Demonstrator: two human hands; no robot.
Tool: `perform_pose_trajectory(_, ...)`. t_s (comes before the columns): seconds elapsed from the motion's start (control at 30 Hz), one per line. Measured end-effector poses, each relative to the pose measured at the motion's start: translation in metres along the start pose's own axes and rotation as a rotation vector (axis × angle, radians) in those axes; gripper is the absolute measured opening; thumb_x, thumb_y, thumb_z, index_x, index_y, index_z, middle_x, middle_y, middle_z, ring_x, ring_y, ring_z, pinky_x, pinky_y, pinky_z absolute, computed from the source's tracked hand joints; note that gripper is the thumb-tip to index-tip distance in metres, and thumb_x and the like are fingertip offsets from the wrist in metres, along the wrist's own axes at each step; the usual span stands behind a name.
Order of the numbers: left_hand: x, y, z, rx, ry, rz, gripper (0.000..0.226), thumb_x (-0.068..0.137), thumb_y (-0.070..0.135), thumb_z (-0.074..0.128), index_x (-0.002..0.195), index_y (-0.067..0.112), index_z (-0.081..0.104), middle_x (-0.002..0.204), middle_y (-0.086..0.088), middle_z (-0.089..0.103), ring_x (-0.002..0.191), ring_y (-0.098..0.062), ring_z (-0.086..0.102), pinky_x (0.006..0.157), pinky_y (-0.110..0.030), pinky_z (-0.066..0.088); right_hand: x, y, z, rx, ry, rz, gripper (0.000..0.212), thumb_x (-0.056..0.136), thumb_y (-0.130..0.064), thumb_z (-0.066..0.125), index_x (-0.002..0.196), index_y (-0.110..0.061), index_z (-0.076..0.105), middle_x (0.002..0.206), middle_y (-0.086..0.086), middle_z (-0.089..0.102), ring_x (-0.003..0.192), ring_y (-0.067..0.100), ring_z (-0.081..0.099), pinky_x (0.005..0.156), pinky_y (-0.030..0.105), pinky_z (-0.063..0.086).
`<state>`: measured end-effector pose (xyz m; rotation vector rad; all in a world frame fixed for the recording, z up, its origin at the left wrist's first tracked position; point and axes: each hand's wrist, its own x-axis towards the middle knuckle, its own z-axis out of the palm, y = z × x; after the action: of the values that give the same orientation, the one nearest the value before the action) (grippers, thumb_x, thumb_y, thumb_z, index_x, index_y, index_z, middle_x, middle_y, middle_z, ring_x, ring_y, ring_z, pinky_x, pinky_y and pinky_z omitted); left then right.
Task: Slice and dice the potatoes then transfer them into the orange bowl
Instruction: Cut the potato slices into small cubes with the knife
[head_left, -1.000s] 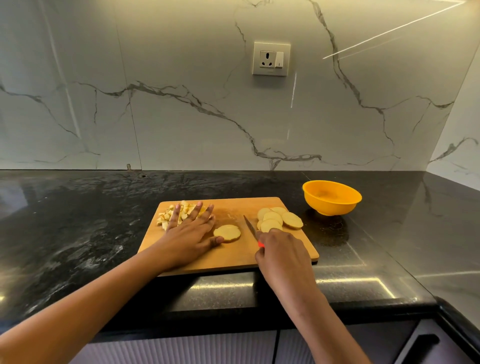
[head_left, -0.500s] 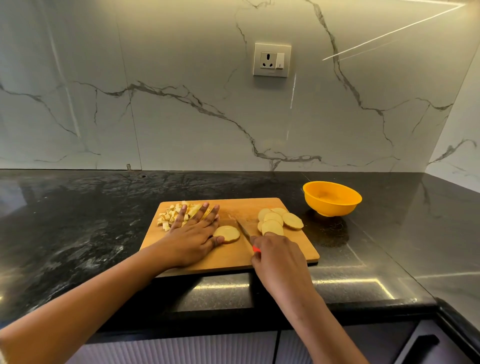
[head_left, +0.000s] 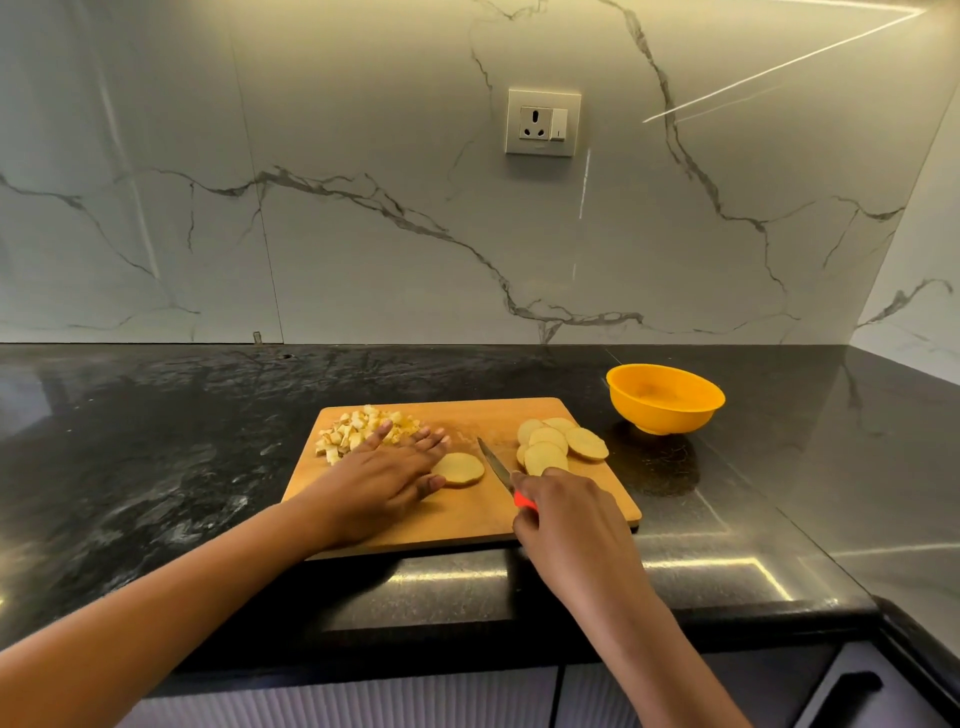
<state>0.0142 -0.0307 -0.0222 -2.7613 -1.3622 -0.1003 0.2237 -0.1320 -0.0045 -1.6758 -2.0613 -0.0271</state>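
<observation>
The left hand (head_left: 387, 478) lies flat on the wooden cutting board (head_left: 467, 527), its fingers straight and a little spread. Its thumb touches the edge of one round potato slice (head_left: 458, 469), which lies just to the right of this hand. The fingertips reach the heap of diced potato (head_left: 358, 428) at the far left corner of the board.

The right hand (head_left: 566, 512) is curled round the red handle of a knife (head_left: 494, 466). The blade points away from the person and slants between the two hands, near the single slice, but I cannot tell if it touches the slice. Just beyond the right hand is a pile of potato slices (head_left: 558, 444), overlapping each other. The orange bowl (head_left: 665, 397) stands on the black worktop (head_left: 156, 467), beyond and to the right of the right hand, near the board's far corner and apart from it.
</observation>
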Motion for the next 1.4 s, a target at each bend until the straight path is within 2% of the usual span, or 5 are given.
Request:
perform_pose_trajectory(0.33,0.005,-0.005,-0.006,-0.013,0.069,0.165,0.098,0.070,0.077,-0.016,0.142,0.029,0.032,0.148,0.015,0.031,0.130,0.014,0.012,0.101,-0.012,-0.027,0.000,-0.018,0.001,-0.005,-0.017,-0.019,0.038,0.099,-0.025,0.045,0.136,-0.025,0.051,0.117,-0.004,0.059,0.101,0.013,0.056,0.079,0.024,0.043)
perform_pose_trajectory(0.63,0.012,-0.007,-0.007,0.017,0.160,0.243,0.100,0.073,0.078,-0.013,0.133,0.027,0.049,0.136,0.013,0.049,0.125,0.013,0.023,0.106,-0.017,-0.024,0.007,-0.036,0.013,-0.141,-0.092,0.001,0.030,0.100,-0.013,0.042,0.128,-0.015,0.051,0.119,0.004,0.054,0.102,0.019,0.056,0.071,0.025,0.036)
perform_pose_trajectory(1.0,0.009,-0.005,-0.004,0.022,0.210,0.217,0.099,0.073,0.078,-0.013,0.132,0.027,0.049,0.136,0.012,0.049,0.126,0.011,0.023,0.105,-0.018,-0.026,-0.016,-0.025,0.005,-0.092,-0.078,-0.073,0.037,0.100,-0.017,0.044,0.137,-0.021,0.045,0.119,-0.002,0.051,0.097,0.014,0.055,0.068,0.022,0.034)
perform_pose_trajectory(1.23,-0.001,-0.010,0.005,0.056,0.454,0.219,0.068,0.091,0.065,0.015,0.112,0.025,0.067,0.113,0.008,0.066,0.115,-0.001,0.053,0.114,-0.046,0.010,0.000,-0.021,0.007,-0.017,0.007,-0.033,0.041,0.099,-0.026,0.044,0.140,-0.024,0.046,0.117,-0.004,0.055,0.099,0.011,0.055,0.079,0.022,0.043)
perform_pose_trajectory(1.4,0.001,-0.008,0.004,-0.006,0.491,0.216,0.069,0.090,0.067,0.018,0.103,0.026,0.071,0.104,0.010,0.070,0.105,0.000,0.061,0.113,-0.045,0.013,0.003,-0.028,0.010,-0.015,-0.018,-0.043,0.039,0.099,-0.025,0.044,0.138,-0.022,0.048,0.118,-0.003,0.055,0.101,0.012,0.055,0.080,0.023,0.043)
